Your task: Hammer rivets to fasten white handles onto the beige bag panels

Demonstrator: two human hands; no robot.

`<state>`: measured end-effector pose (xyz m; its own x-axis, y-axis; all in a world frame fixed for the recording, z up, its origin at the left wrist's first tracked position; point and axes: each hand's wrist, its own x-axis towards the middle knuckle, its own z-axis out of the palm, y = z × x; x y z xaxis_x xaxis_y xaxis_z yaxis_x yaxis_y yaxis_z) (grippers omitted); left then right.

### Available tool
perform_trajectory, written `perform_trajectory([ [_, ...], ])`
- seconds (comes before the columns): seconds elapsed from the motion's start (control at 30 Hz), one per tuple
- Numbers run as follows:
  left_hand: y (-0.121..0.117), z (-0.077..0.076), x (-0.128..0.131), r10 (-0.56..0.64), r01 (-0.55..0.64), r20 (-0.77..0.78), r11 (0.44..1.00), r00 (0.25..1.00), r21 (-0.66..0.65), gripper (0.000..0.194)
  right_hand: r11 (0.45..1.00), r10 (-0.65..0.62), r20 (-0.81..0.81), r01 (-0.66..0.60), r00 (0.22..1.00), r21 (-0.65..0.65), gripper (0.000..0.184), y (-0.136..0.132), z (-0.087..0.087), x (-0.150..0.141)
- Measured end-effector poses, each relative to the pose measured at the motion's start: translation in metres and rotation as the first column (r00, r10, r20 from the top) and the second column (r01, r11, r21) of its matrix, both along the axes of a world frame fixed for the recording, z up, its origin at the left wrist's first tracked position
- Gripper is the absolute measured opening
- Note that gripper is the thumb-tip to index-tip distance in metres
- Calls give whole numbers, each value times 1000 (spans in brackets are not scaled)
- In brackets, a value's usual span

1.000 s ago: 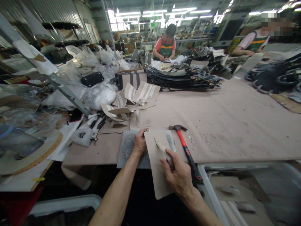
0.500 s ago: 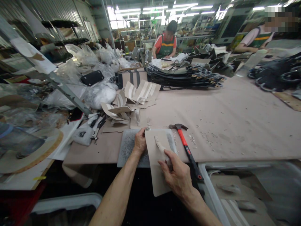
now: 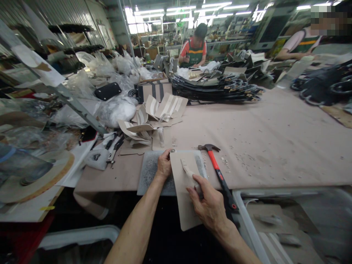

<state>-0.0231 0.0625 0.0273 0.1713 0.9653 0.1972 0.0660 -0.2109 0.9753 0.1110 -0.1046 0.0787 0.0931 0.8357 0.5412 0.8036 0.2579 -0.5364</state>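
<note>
A ribbed wall (image 3: 66, 13) runs back along the left, behind a slanted metal post (image 3: 79, 107). Rows of tube lights (image 3: 216, 5) glow overhead near bright windows (image 3: 133, 27), and a wide beige worktop (image 3: 286, 143) spreads below.

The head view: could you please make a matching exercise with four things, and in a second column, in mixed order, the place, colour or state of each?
Things:
1. hammer
2. beige panel
3. white bin at the right
4. stack of black pieces

Places, colours, states:
A. lies farther across the table than any other listed thing
B. has beige pieces inside
C. has a red and black handle
D. held in the fingers of the right hand

Right pairs: 1-C, 2-D, 3-B, 4-A
</note>
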Motion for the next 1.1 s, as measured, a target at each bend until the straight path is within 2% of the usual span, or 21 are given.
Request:
perform_trajectory([
  [0.33, 2, -3, 1, 47, -46, 18, 998, 999, -36, 29, 1000, 8, 12, -8, 1000, 24, 32, 0, -2, 1],
  [0.53, 2, -2, 2, 20, -19, 31, 999, 999, -47, 27, 1000, 3, 22, -3, 1000, 16, 33, 1, -3, 3],
  [0.77, 2, -4, 2, 22, -22, 14, 1000, 1000, -3, 25, 1000, -9, -18, 9, 1000, -1, 32, -2, -4, 2],
  [0.87, 1, -5, 2, 22, -22, 1, 1000, 1000, -1, 23, 990, -122, -125, 112, 985, -89, 33, 0, -4, 8],
  [0.97, 3, -7, 2, 23, -24, -31, 999, 999, -21, 22, 951, -284, -210, 248, 935, -184, 38, 6, 1, 19],
  [1.1, -2, -5, 2, 25, -27, -39, 999, 999, -31, 16, 916, -387, -198, 351, 901, -195, 46, 7, 26, 30],
])
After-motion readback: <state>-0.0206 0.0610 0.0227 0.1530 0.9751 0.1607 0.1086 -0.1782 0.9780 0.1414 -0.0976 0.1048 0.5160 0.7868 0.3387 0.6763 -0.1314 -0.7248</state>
